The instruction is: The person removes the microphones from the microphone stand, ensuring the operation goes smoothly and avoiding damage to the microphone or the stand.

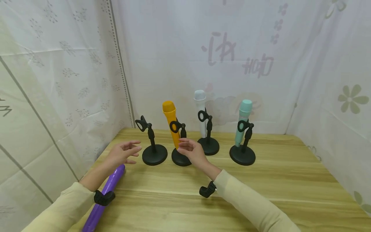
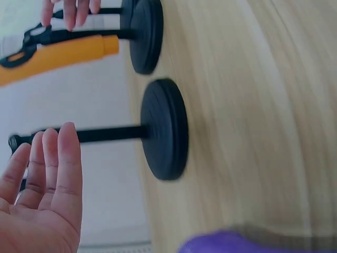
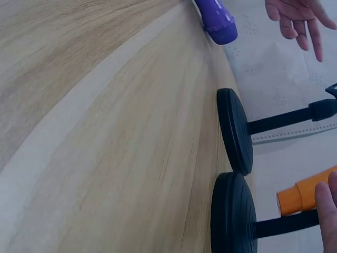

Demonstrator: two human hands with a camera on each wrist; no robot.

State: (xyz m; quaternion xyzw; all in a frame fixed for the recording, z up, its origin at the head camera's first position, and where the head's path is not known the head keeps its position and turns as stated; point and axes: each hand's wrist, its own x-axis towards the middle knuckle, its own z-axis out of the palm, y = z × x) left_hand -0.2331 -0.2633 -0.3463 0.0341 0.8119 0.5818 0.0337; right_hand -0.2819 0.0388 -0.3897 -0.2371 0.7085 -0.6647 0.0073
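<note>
My left hand point(image 1: 121, 154), fingers extended and holding nothing, hovers beside a black microphone stand point(image 1: 154, 155) whose clip is bare. An orange microphone point(image 1: 170, 116) leans tilted in the clip of a second stand point(image 1: 180, 159). By its lower end is my right hand point(image 1: 195, 154), with fairly straight fingers point(image 3: 326, 211); no grip on the microphone shows. Below my left forearm lies a long purple tube-like thing point(image 1: 116, 176), perhaps another microphone, partly hidden by the arm and wrist camera.
A white microphone point(image 1: 200, 96) stands in a black stand point(image 1: 210, 147) behind my right hand. Further right, a mint-green microphone point(image 1: 245, 108) sits in another stand point(image 1: 242, 156). Patterned curtains point(image 1: 179, 58) enclose the wooden table point(image 1: 162, 206) at the back and sides.
</note>
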